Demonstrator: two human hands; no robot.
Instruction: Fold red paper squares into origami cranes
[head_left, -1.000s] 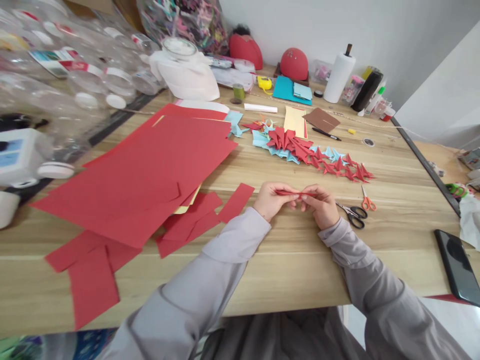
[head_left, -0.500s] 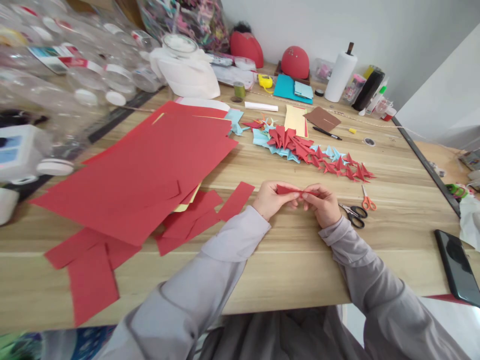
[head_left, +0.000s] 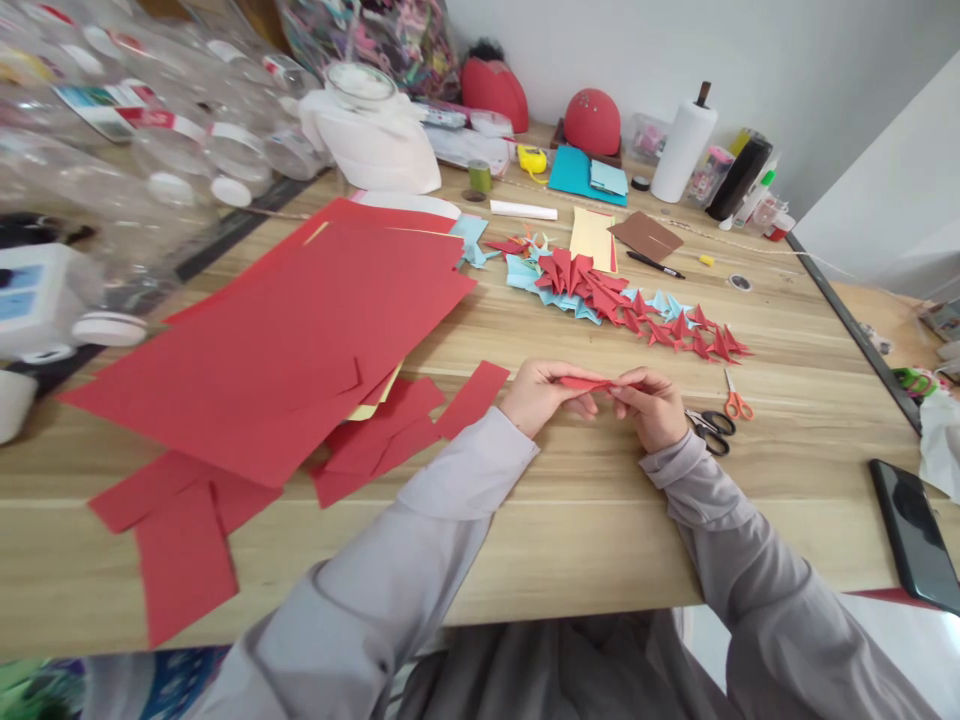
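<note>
A narrow folded piece of red paper [head_left: 585,383] is held above the table between my two hands. My left hand [head_left: 538,395] grips its left part, the thumb extended toward it. The fingers of my right hand [head_left: 651,405] pinch its right end. Large red sheets [head_left: 300,330] lie stacked to the left, with cut red strips [head_left: 472,400] near my left wrist. Beyond my hands sits a row of folded red paper pieces [head_left: 637,310] among light blue ones [head_left: 525,275]. Black-handled scissors [head_left: 712,430] and small orange-handled scissors [head_left: 737,400] lie right of my right hand.
Clear plastic bottles [head_left: 165,150] crowd the left side. Along the back stand a white roll [head_left: 682,150], a black bottle [head_left: 739,180] and a yellow tape measure [head_left: 531,160]. A black phone [head_left: 913,535] lies at the right front edge.
My left thumb has shifted back from the middle of the red paper, and the fingers below have loosened a little. My right hand still pinches its end.
</note>
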